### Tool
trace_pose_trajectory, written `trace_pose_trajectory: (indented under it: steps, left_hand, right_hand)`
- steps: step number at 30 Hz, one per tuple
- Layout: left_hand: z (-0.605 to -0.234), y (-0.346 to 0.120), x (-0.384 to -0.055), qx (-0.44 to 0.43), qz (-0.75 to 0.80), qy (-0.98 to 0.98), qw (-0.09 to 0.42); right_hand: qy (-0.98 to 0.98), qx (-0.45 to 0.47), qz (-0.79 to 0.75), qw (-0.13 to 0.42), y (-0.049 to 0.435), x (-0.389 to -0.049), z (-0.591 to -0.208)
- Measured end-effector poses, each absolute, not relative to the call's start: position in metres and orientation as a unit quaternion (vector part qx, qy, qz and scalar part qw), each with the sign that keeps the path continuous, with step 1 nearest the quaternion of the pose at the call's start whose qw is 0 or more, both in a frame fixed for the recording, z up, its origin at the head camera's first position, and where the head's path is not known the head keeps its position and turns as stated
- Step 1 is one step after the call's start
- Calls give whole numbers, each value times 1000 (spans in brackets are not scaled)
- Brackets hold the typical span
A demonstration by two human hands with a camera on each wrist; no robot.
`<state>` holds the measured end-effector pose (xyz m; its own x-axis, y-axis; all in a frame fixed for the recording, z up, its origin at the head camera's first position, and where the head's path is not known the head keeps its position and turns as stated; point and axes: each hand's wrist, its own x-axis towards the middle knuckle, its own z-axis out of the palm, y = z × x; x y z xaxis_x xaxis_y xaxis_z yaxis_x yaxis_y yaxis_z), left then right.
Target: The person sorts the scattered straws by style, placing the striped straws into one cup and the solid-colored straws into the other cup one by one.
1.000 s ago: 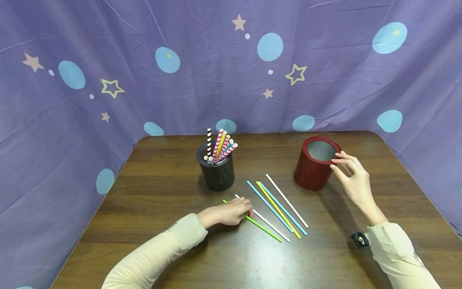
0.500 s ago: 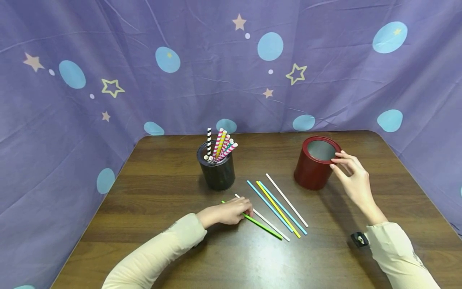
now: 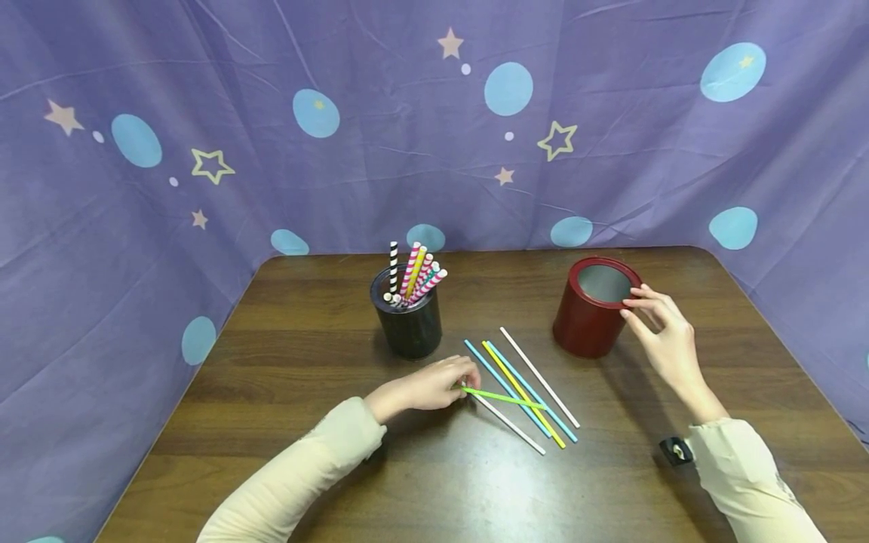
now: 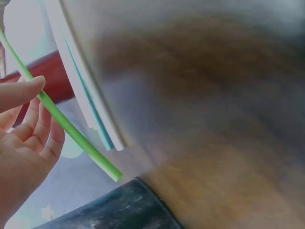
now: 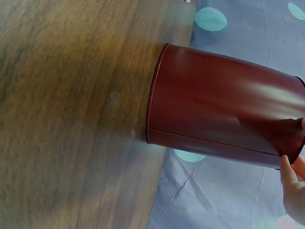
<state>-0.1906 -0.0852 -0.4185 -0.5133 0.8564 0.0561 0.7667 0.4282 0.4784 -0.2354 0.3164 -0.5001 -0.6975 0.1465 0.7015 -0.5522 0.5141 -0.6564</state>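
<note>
My left hand (image 3: 437,385) pinches a green straw (image 3: 505,398) between thumb and fingers near one end, over the table; the left wrist view shows the thumb lying across the green straw (image 4: 82,137). A white straw (image 3: 511,424) lies under that hand, its far end hidden. Nearby on the table lie two blue straws, a yellow straw (image 3: 498,363) and another white straw (image 3: 536,371). At the right, my right hand (image 3: 668,343) grips the rim of an upright dark red cup (image 3: 585,320); in the right wrist view, fingertips touch the top edge of the red cup (image 5: 224,105).
A black cup (image 3: 410,332) with several striped paper straws (image 3: 413,275) stands at the back, left of the loose straws. A small black object (image 3: 677,451) sits by the right sleeve. A purple patterned curtain (image 3: 407,151) hangs behind the wooden table (image 3: 305,324).
My left hand has picked up the green straw and turned it, so it now crosses above the blue and yellow straws. My right hand and the red cup have stayed put.
</note>
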Motion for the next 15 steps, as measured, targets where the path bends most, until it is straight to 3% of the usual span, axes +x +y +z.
trace_pose_trajectory:
  steps: [15]
  left_hand:
    - [-389, -66, -201, 444, 372, 813, 53]
  right_hand:
    - [-782, 132, 484, 370, 316, -236, -503]
